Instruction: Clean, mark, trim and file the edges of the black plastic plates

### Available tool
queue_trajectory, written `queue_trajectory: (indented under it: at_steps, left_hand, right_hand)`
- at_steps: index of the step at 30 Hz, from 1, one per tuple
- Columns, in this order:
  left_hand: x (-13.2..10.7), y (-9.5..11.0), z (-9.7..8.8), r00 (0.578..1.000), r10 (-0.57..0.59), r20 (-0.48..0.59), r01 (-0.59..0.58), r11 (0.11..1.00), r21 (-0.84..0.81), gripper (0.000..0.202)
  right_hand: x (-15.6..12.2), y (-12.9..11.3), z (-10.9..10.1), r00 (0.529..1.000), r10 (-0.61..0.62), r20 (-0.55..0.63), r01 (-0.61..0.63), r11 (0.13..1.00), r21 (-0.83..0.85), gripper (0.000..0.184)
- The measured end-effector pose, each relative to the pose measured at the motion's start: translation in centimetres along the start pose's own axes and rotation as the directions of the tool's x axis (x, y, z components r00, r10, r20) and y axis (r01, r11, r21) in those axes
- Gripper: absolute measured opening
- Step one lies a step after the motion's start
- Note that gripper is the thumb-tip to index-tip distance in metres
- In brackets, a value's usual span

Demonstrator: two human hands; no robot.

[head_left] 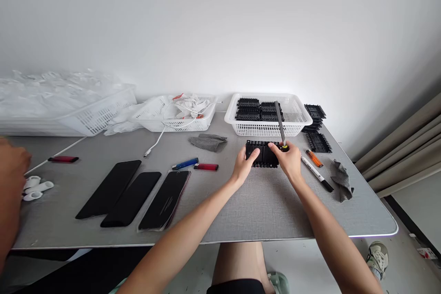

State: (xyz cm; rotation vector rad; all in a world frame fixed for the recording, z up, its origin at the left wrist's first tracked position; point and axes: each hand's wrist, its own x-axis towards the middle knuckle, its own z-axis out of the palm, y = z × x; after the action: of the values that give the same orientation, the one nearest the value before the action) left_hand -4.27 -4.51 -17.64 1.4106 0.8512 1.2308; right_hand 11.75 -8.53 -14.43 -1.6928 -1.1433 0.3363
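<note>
The left hand lies at centre frame with its fingers and thumb closed narrowly over the left end of the black ribbed plastic block. This block sits flat on the grey table, just in front of the white plastic mesh basket. The right hand is closed on the lower end of the slim grey tool, which stands nearly upright at the block's right end, with its shaft rising in front of the basket. The basket holds further black ribbed parts. Two stacks of similar black parts lie just right of it. Right of the right hand, on the table, lie an orange lighter, a white marker pen with a black cap and a crumpled grey cloth. A second grey cloth lies left of the block. At lower left of centre are a blue lighter, a red lighter and three flat black phone screens side by side. At upper centre left, a shallow white basket holds white cables. At the far left edge, another person's hand is blurred, near small white plastic pieces and a dark red lighter.
</note>
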Motion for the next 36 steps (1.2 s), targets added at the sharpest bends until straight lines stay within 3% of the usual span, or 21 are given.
queue_trajectory:
  at_steps: [4, 7, 16, 20, 25, 31, 36]
  left_hand:
    - [0.1, -0.6, 0.0, 0.982, -0.010, -0.190, 0.029, 0.995, 0.097, 0.043]
    - [0.3, -1.0, -0.1, 0.970, 0.009, -0.244, 0.024, 0.991, 0.133, 0.046]
    - [0.2, -0.7, 0.0, 0.975, -0.003, -0.223, 0.027, 0.994, 0.107, 0.044]
    - [0.4, -0.7, -0.1, 0.989, -0.084, -0.119, 0.086, 0.996, 0.006, 0.045]
    - [0.7, -1.1, -0.3, 0.999, 0.022, -0.029, -0.021, 0.999, 0.043, 0.042]
    - [0.4, -1.4, -0.2, 0.995, 0.043, 0.092, -0.049, 0.997, 0.065, 0.048]
    - [0.6, -1.3, -0.3, 0.999, 0.012, 0.037, -0.013, 1.000, 0.028, 0.045]
  right_hand:
    - [-0.6, -0.2, 0.6, 0.999, -0.039, 0.036, 0.039, 0.999, 0.004, 0.048]
    - [-0.5, -0.2, 0.6, 0.995, -0.052, 0.085, 0.047, 0.997, 0.065, 0.048]
    - [-0.1, 0.5, 0.4, 0.987, -0.063, 0.146, 0.045, 0.992, 0.118, 0.046]
    - [0.1, 0.6, 0.2, 0.986, -0.053, 0.159, 0.032, 0.991, 0.130, 0.047]
    - [0.3, 0.7, -0.2, 0.988, -0.050, 0.146, 0.036, 0.995, 0.092, 0.046]
    - [0.4, 0.9, -0.2, 0.995, 0.000, 0.099, 0.004, 0.999, -0.041, 0.050]
    - [0.7, 1.1, -0.6, 0.992, -0.043, 0.119, 0.040, 0.999, 0.026, 0.054]
